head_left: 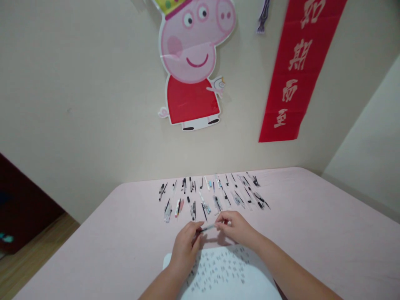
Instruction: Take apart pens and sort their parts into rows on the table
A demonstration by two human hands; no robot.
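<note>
Just beyond the white board (236,289), left hand (186,242) and right hand (235,227) pinch, seemingly, a pen (208,228); keep it straight

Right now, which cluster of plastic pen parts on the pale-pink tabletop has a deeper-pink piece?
Near row, second cluster from left: deeper-pink piece beside a white tube; other clusters look mainly black, clear or bluish.

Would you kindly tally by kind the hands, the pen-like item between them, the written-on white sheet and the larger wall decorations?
Left hand and right hand: 2
Pen-like item, counted as one: 1
White sheet: 1
Larger wall decorations, pig cutout and red banner: 2
Total: 6
</note>
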